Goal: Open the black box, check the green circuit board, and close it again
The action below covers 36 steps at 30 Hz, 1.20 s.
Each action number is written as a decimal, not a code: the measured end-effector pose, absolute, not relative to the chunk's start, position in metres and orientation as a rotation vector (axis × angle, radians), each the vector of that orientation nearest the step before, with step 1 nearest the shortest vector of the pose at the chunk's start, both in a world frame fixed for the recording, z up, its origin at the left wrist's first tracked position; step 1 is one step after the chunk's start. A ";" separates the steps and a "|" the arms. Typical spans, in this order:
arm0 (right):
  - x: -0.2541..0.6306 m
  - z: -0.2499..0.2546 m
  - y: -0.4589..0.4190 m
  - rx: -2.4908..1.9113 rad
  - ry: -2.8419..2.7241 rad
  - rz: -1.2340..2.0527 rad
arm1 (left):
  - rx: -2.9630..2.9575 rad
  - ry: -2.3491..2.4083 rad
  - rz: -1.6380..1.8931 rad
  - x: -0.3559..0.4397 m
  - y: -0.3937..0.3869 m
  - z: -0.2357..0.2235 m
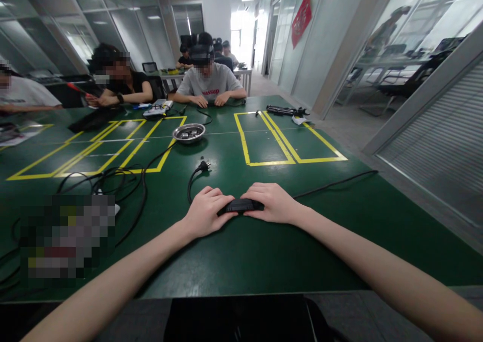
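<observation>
A black power adapter (pixel 241 205) with ribbed sides lies low over the green table, between my two hands. My left hand (pixel 210 211) grips its left end, fingers on top and thumb at the near side. Wrapped round the right end is my right hand (pixel 269 202). Both ends of the adapter are hidden by my fingers. Beyond my left hand, a black cord curves up to a power plug (pixel 204 166) whose pins point right. From behind my right hand a thin black cable (pixel 335 183) runs off to the right.
Tangled black cables (pixel 113 181) and a blurred-out object (pixel 70 236) lie at left. Farther off stand a metal bowl (pixel 189 134) with small parts inside and a black folded tool-like item (pixel 287 111). Yellow tape (pixel 269 164) marks the green table (pixel 241 261). A person (pixel 211 80) sits opposite; others sit left.
</observation>
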State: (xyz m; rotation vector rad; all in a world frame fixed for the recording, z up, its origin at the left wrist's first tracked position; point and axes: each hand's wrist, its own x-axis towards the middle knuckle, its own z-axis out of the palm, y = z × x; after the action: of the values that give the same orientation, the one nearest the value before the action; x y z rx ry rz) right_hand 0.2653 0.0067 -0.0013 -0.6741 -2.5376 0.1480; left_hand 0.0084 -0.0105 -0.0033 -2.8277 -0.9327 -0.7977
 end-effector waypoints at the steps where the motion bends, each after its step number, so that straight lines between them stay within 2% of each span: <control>1: 0.266 -0.001 0.007 -0.689 -2.546 0.162 | -2.837 -0.954 -0.793 0.008 -0.010 -0.003; 11: 0.267 -0.001 0.007 -0.666 -2.541 0.190 | -2.893 -1.082 -0.774 0.008 -0.010 -0.003; 20: 0.266 0.001 0.006 -0.654 -2.578 0.098 | -2.927 -0.962 -0.800 0.010 -0.011 -0.002; 26: 0.265 0.001 0.004 -0.616 -2.627 -0.038 | -2.922 -0.939 -0.786 0.012 -0.014 -0.001; 30: 0.267 0.002 0.003 -0.534 -2.619 -0.240 | -2.995 -0.941 -0.842 0.013 -0.016 -0.001; 36: 0.269 0.003 0.001 -0.362 -2.517 -0.538 | -3.239 -1.363 -0.927 0.015 -0.015 0.007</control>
State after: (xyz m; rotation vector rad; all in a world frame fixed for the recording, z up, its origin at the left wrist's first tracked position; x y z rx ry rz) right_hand 0.2692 0.0013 0.0028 -0.3619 -2.5167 -0.5382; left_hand 0.0145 -0.0149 0.0073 -3.2389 -1.3632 -0.9266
